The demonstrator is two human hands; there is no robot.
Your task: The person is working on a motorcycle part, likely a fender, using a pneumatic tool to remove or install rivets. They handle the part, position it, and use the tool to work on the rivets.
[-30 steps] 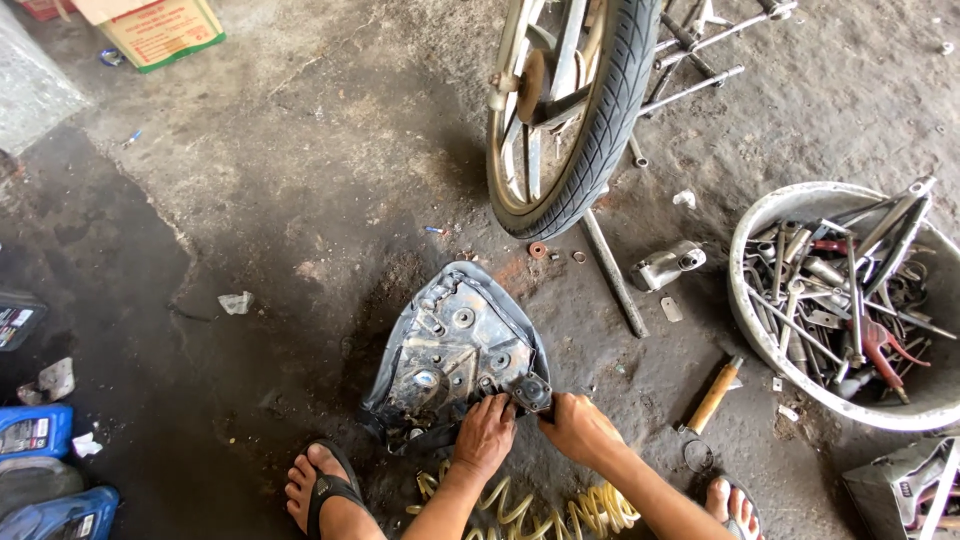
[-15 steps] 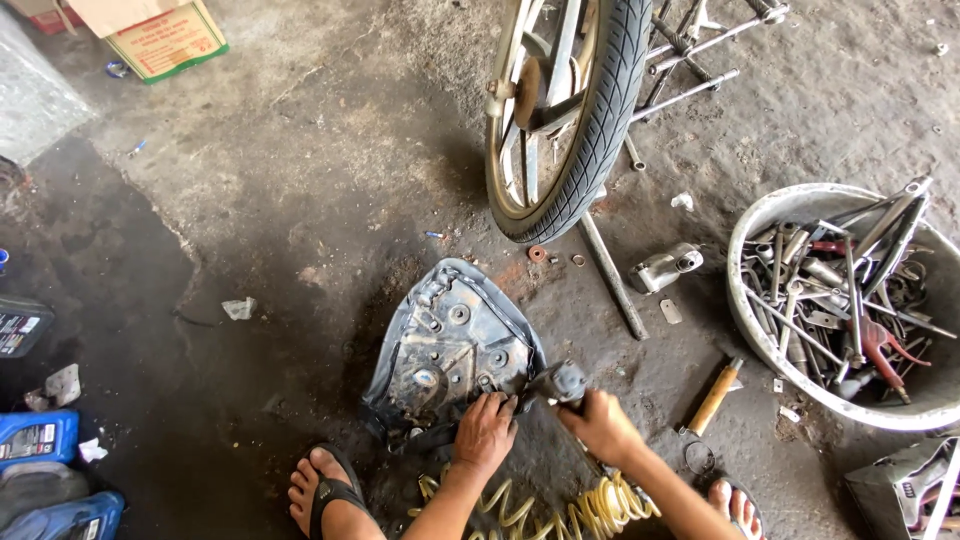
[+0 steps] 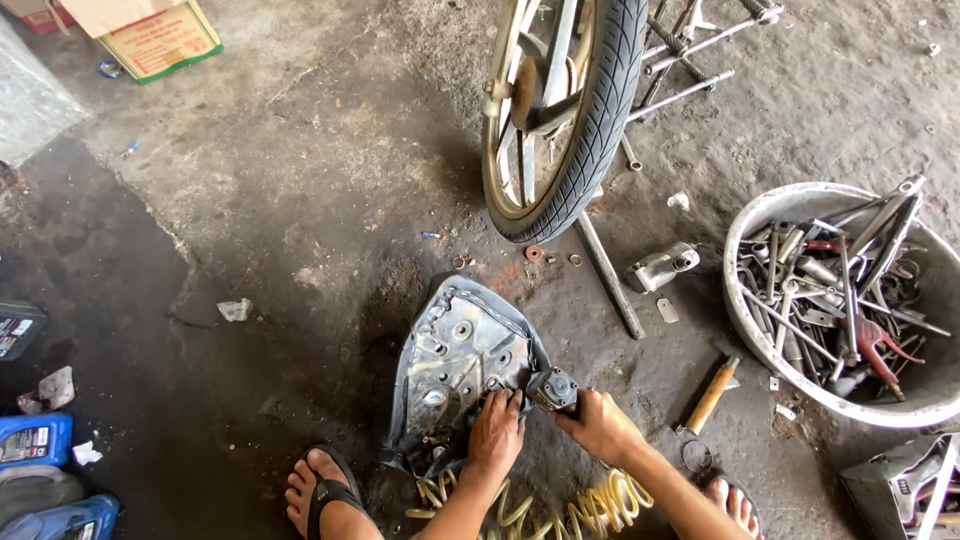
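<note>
An upturned motorcycle seat base (image 3: pixel 455 365), grey with bolts and holes, lies on the oily concrete floor in front of me. My left hand (image 3: pixel 495 435) rests on its near right edge, fingers bent over the metal. My right hand (image 3: pixel 600 425) is shut on a dark air impact wrench (image 3: pixel 553 389), whose head sits at the seat's right edge close to my left fingers. A coiled yellow air hose (image 3: pixel 560 505) lies under my forearms. My sandalled feet (image 3: pixel 325 495) flank the seat.
A motorcycle wheel (image 3: pixel 560 110) on its stand rises just beyond the seat. A white basin (image 3: pixel 745 300) full of several tools sits at right. A wooden-handled tool (image 3: pixel 710 395), a small metal part (image 3: pixel 660 268), washers, oil bottles (image 3: pixel 35 440) and a cardboard box (image 3: pixel 155 40) lie around.
My right hand has brought the impact wrench up from the floor and slightly right, to the seat's right edge. My left hand has stayed on the seat.
</note>
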